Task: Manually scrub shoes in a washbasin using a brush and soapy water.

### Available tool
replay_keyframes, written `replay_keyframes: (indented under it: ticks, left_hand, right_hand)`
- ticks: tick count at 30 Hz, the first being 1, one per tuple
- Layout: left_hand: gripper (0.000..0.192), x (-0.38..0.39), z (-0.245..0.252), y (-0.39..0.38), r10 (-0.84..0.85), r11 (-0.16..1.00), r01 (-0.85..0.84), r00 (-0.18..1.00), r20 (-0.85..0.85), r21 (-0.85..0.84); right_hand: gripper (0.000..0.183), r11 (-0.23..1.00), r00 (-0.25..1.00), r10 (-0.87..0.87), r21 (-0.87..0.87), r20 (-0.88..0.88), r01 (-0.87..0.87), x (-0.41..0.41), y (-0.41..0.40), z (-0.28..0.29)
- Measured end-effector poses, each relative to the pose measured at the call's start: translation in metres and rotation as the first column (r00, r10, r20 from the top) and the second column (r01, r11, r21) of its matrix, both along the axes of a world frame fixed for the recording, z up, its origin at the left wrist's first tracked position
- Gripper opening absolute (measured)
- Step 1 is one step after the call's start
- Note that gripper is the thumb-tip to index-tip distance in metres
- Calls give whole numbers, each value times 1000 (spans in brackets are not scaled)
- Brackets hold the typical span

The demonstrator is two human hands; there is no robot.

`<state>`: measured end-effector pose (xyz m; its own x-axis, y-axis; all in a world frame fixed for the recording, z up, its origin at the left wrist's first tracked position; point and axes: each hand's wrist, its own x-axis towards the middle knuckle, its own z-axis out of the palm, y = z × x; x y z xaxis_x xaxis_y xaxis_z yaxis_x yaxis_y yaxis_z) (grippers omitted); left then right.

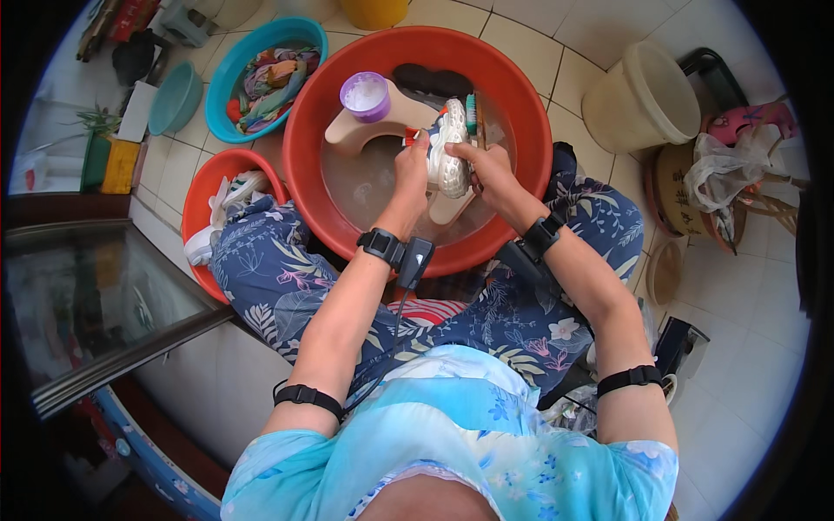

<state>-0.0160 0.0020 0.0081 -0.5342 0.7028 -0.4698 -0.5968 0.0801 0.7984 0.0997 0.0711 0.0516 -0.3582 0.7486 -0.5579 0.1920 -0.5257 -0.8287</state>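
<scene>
Above a large red plastic basin (302, 143) of murky water, my left hand (410, 172) grips a white sneaker (449, 146) with a thick ridged sole. My right hand (495, 170) holds a scrub brush (480, 120) with teal bristles, its thumb resting on the sneaker. The bristles point toward the shoe; whether they touch it, I cannot tell. Within the basin stands a curved beige plastic stool (407, 107), partly under water. On it sits a purple tub (371, 98) of white paste or powder. A dark shoe or sole (433, 79) lies at the basin's far side.
Left of the big basin, a smaller red basin (195, 195) holds white shoes (244, 185). Beyond it are a blue basin (218, 98) with colourful cloth (277, 84) and a teal basin (176, 98). A cream bucket (609, 104) and a plastic bag (730, 163) are at right.
</scene>
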Motion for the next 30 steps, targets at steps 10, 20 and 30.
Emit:
replay_keyframes:
  ticks: [10, 20, 30]
  left_hand:
    - [26, -20, -11, -29, -172, 979, 182, 978, 118, -87]
    - [39, -30, -11, -15, -382, 918, 392, 916, 120, -68]
    - [44, -16, -35, -8, -94, 989, 116, 974, 207, -96]
  right_hand:
    - [54, 995, 996, 57, 88, -64, -51, 2, 8, 12]
    - [45, 984, 982, 151, 109, -109, -140, 4, 4, 16]
    - [53, 978, 980, 164, 149, -113, -146, 0, -3, 26]
